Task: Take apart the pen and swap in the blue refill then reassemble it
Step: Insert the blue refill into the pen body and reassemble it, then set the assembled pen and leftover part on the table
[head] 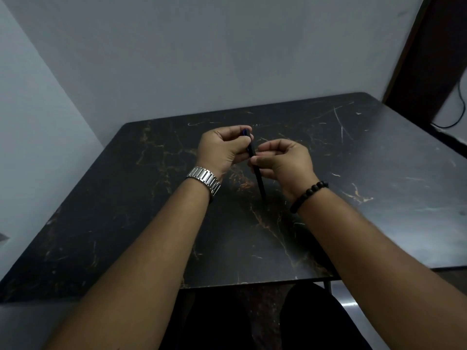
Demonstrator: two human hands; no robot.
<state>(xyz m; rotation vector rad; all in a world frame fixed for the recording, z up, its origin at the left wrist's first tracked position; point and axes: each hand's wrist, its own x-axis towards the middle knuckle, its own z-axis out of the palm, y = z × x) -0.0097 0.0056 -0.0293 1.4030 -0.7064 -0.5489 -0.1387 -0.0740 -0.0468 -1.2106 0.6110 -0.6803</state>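
A slim black pen (259, 178) is held above the dark marble table (126, 198), its tip pointing down toward me. My left hand (222, 150) is closed around the pen's upper end, where a bit of blue (244, 132) shows at the fingertips; whether it is a refill or a cap I cannot tell. My right hand (285, 160) pinches the pen's barrel in the middle between thumb and fingers. Most of the upper barrel is hidden by both hands.
The table stands against a pale wall (227, 59), with its front edge (252, 284) just over my lap. A silver watch (204, 180) sits on my left wrist and a black bead bracelet (307, 195) on my right. A dark cable (457, 114) hangs at far right.
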